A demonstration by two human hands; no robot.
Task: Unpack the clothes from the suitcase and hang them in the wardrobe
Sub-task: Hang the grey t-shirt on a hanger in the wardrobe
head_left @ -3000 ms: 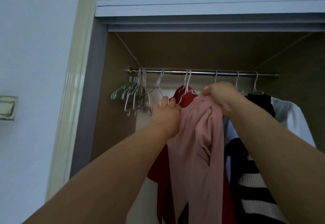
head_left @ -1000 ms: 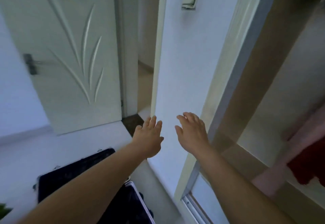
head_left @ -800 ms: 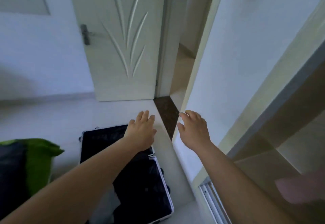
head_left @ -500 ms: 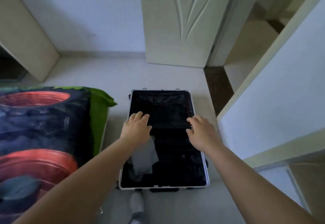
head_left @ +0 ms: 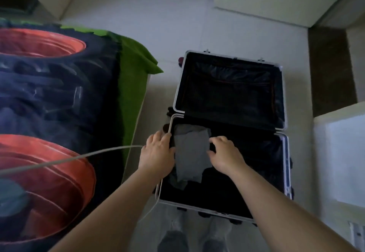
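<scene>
Currently, from the head view, I judge I am at the pick-up step. Both hands are down in the near half of the open suitcase (head_left: 284, 159), flanking a crumpled grey garment (head_left: 190, 153) that lies on the dark lining. My left hand (head_left: 157, 153) has a wide grip, with fingers laid along the garment's left edge by the rim. My right hand (head_left: 225, 154) has bent fingers on the right edge, and I cannot tell whether they have pinched cloth yet. Next I need both grips to close on the fabric and lift it clear of the rim. Then comes the turn to the wardrobe (out of sight here). A pale cable (head_left: 79, 159) crosses from the bed (head_left: 59, 93) past my left wrist and could snag. The raised lid (head_left: 229, 85) is apart from my hands.
</scene>
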